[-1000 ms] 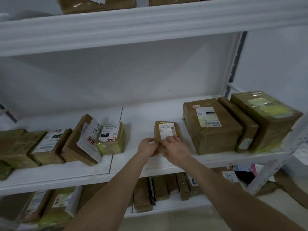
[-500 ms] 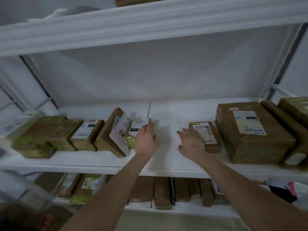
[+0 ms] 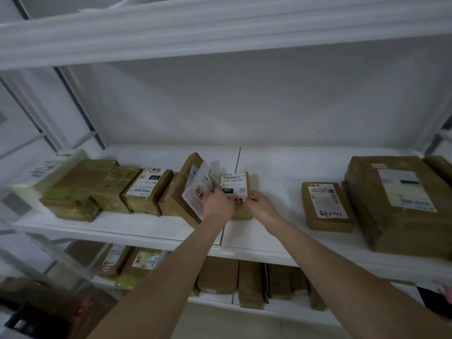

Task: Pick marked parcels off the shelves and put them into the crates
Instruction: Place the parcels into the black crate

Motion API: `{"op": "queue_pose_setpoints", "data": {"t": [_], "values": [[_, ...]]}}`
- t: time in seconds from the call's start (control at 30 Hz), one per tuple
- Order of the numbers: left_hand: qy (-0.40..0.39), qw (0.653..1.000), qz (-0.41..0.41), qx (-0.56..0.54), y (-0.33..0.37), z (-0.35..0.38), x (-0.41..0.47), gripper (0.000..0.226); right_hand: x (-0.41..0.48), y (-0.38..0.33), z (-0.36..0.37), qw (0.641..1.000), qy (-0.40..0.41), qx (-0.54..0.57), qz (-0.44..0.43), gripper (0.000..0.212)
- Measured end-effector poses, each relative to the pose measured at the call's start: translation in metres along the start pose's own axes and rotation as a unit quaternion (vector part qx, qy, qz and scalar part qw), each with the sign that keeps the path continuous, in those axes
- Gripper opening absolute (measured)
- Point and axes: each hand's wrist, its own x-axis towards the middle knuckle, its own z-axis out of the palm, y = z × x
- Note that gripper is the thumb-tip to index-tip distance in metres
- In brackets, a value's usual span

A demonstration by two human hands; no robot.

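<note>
Both hands clasp the small brown cardboard parcel with the white 060 label (image 3: 235, 189), left hand (image 3: 217, 204) on its left edge, right hand (image 3: 263, 204) on its right. The parcel sits on the white metal shelf (image 3: 274, 172). Just left of the parcel leans a tilted brown box with a loose white label (image 3: 193, 184); well right of it lies a flat brown parcel with handwriting (image 3: 326, 206).

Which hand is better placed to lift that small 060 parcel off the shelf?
Right. The right hand cups the small 060 parcel's open side with bare shelf beside it. The left hand is wedged between it and the leaning white-label parcel.
</note>
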Motion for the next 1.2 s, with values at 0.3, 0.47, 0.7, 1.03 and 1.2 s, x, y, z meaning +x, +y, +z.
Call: {"op": "queue_pose_setpoints", "data": {"t": [0.3,0.47,0.7,1.03,1.2], "values": [[-0.125,0.902,-0.100,-0.402,0.025,0.023,-0.034,0.024,-0.019,0.043,-0.062,0.965,0.021,0.226,0.133,0.034],[-0.176,0.871,-0.073,-0.454,0.025,0.030,-0.043,0.055,-0.027,0.053,-0.072,0.961,0.030,0.249,0.114,0.063],[-0.175,0.891,-0.030,-0.418,0.022,0.029,-0.063,0.067,-0.051,0.049,-0.082,0.975,0.012,0.204,0.083,0.080],[-0.113,0.891,-0.051,-0.436,0.002,0.020,-0.121,0.066,-0.093,0.046,-0.063,0.984,-0.040,0.166,0.055,0.077],[-0.045,0.883,-0.109,-0.454,-0.035,0.006,-0.163,0.060,-0.111,0.045,-0.022,0.987,-0.089,0.133,0.020,0.074]]}}
